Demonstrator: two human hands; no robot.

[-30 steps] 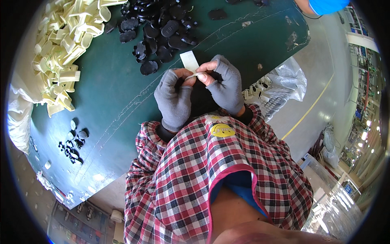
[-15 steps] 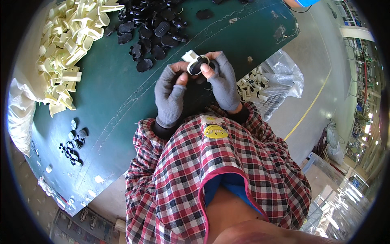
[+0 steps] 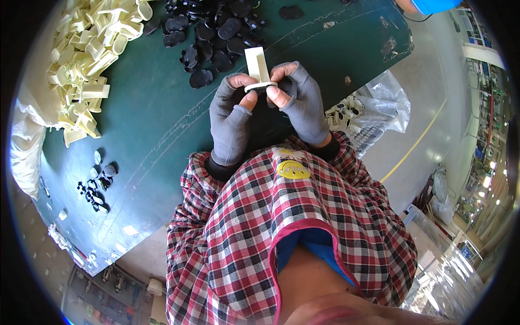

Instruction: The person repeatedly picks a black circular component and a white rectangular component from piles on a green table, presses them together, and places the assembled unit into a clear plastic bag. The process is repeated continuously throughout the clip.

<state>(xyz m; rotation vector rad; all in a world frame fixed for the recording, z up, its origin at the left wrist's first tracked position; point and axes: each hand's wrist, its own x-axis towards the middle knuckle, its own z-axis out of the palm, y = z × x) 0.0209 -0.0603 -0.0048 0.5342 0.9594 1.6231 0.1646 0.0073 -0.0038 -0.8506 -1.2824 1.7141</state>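
Observation:
Between both hands, above the green table, I hold a cream plastic part [image 3: 257, 65] with a rectangular stem pointing away from me and an oval rim toward me. A black oval cap sits against the rim's near side, mostly covered by my thumbs. My left hand [image 3: 231, 116], in a grey fingerless glove, pinches the rim's left side between thumb and forefinger. My right hand [image 3: 301, 103], gloved the same way, pinches the right side. Beyond them lies a heap of black oval caps [image 3: 229, 29]. A large pile of cream plastic parts [image 3: 89, 46] is at the far left.
A small group of dark and grey pieces [image 3: 96, 187] rests on the green table [image 3: 157, 146] at left. Past the right edge, a clear plastic bag [image 3: 384, 103] holds cream parts with black caps. A white sack [image 3: 26, 146] stands at the left edge. Someone's blue garment [image 3: 433, 5] shows at top right.
The cream part has turned so its stem points away and its oval rim is seen edge-on. My left thumb and fingers have closed onto the rim. The view has shifted slightly.

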